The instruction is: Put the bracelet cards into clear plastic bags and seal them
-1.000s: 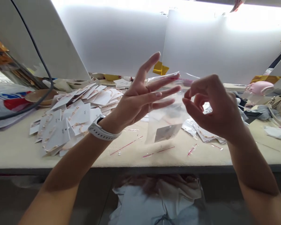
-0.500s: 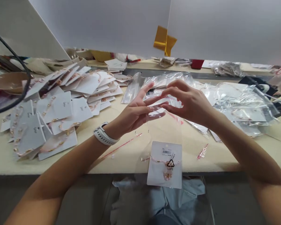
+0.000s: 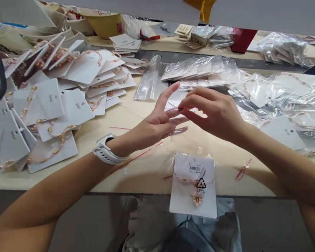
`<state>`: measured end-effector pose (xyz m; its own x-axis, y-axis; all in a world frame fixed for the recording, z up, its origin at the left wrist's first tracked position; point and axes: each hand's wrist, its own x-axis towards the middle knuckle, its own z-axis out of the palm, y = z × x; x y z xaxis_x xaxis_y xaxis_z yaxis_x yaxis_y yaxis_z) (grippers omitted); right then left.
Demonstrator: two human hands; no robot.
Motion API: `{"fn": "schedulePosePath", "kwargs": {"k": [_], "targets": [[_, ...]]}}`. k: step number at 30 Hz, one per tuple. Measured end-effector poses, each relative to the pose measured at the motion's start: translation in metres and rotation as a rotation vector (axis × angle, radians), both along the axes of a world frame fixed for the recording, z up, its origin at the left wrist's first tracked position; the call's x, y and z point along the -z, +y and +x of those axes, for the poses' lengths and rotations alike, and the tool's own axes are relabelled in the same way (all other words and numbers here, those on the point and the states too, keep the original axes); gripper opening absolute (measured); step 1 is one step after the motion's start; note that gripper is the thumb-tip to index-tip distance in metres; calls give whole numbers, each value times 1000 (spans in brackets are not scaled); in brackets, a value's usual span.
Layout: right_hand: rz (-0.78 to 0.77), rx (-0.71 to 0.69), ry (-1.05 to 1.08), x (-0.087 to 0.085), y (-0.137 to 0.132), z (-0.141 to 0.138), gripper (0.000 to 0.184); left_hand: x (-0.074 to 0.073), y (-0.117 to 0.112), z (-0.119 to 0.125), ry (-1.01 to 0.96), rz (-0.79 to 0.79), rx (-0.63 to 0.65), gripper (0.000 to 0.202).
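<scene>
My right hand (image 3: pixel 212 112) pinches the top edge of a clear plastic bag (image 3: pixel 189 140) between thumb and fingertips. My left hand (image 3: pixel 157 119) lies against the same film with its fingers spread and its thumb raised. Inside the hanging bag is a white card (image 3: pixel 193 185) with a barcode, an LDPE mark and a beaded pink-and-gold bracelet. The card reaches past the front edge of the table. A white smartwatch (image 3: pixel 107 150) circles my left wrist.
A heap of white cards with beaded bracelets (image 3: pixel 49 105) covers the table's left side. Bagged cards (image 3: pixel 278 94) spread to the right, and a stack of them (image 3: pixel 199 71) lies behind my hands. Thin red strips (image 3: pixel 243 169) lie about the cream table (image 3: pixel 147 175).
The view has tilted down toward the table. My hands have come closer together, and the bagged card now hangs lower, with its printed face showing, over the table's front edge.
</scene>
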<state>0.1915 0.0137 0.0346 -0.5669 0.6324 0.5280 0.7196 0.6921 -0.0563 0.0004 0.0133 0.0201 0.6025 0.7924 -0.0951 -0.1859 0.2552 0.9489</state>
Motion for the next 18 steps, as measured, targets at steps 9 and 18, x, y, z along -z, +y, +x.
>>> {"fn": "schedulePosePath", "kwargs": {"k": [9, 18], "targets": [[64, 66, -42, -1, 5, 5, 29, 3, 4, -6, 2, 23, 98, 83], [187, 194, -25, 4, 11, 7, 30, -4, 7, -4, 31, 4, 49, 80]]}}
